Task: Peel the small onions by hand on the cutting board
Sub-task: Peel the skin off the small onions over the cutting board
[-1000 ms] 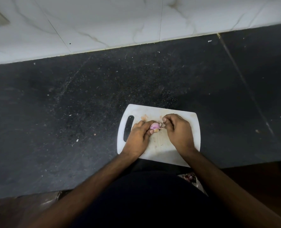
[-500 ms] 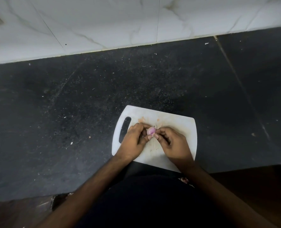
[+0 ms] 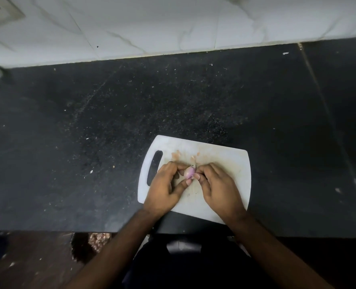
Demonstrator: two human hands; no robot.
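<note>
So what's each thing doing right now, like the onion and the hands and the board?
small onion: pink, partly peeled, pinched between both hands.
left hand: gripping the onion.
right hand: fingertips on the onion's right side.
cutting board: lying flat on the counter, stained.
peel scraps: loose on the board.

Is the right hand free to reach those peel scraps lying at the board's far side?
Probably yes: the peel scraps lie bare just beyond the right hand, though it is pinching the onion.

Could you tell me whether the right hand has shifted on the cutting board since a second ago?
Yes. The right hand has slid toward the board's near edge; its knuckles now sit lower on the cutting board, fingertips still at the onion.
</note>
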